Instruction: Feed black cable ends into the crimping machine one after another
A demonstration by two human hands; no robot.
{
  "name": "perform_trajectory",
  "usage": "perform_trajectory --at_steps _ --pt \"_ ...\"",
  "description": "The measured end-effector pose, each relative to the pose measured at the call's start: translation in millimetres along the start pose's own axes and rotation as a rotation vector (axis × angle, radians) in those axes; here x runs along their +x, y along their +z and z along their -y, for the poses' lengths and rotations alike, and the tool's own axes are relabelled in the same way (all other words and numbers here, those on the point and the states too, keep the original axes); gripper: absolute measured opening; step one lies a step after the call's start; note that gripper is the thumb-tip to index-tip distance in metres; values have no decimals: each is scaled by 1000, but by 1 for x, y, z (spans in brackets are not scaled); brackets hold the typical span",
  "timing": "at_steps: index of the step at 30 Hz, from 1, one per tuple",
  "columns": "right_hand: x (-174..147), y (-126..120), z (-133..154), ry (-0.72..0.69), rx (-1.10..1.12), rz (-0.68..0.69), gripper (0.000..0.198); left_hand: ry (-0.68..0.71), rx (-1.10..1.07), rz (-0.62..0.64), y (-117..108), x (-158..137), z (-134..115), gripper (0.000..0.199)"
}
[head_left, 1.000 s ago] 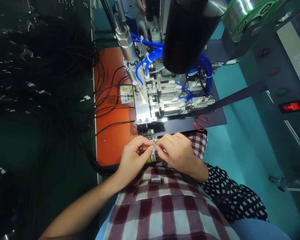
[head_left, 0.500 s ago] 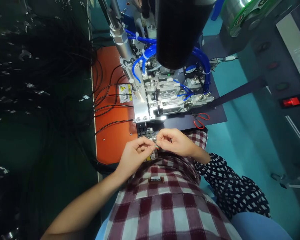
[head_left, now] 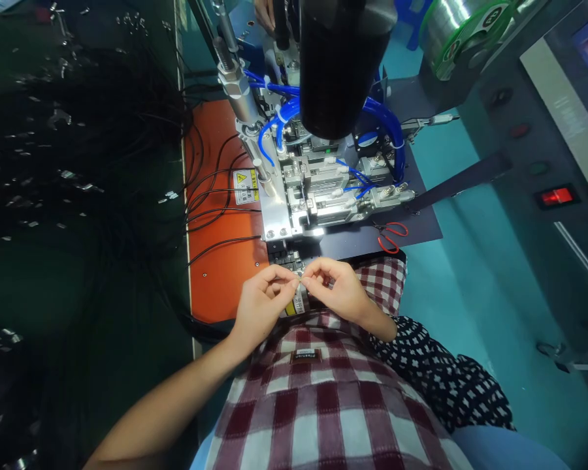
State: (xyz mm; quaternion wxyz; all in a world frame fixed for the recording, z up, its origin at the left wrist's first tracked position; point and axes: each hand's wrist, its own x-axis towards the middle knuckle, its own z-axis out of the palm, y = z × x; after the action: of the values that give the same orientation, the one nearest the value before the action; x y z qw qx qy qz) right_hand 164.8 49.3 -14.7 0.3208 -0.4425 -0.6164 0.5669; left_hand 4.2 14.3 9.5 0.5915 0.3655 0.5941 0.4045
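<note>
My left hand (head_left: 262, 303) is closed in a pinch, its thumb and forefinger tips together just in front of the machine. Facing it, my right hand (head_left: 338, 290) pinches at the same small spot, so the fingertips of both nearly touch. The ends of thin coloured wires lie between them, mostly hidden by the fingers. Right behind the fingertips is the small metal fixture (head_left: 294, 260) at the front of the machine (head_left: 323, 189). Below them a label with a yellow patch (head_left: 290, 308) shows partly.
Red-handled scissors (head_left: 392, 236) lie on the dark plate to the right. Black cables cross the orange base (head_left: 215, 274) at left, beside a dark heap of cables (head_left: 112, 117). A solder wire spool (head_left: 463, 32) and a control box with a red switch (head_left: 557, 196) stand at right.
My right hand has turned and shifted slightly left, bringing its fingertips against the left ones. The coloured wire ends that showed between the fingers are now mostly covered. The view has shifted a little.
</note>
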Motion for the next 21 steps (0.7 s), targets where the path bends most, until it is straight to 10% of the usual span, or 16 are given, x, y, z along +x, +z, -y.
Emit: perform_trajectory --at_steps 21 --pt "0 9 4 41 154 -87 8 -107 -161 9 -5 -2 4 18"
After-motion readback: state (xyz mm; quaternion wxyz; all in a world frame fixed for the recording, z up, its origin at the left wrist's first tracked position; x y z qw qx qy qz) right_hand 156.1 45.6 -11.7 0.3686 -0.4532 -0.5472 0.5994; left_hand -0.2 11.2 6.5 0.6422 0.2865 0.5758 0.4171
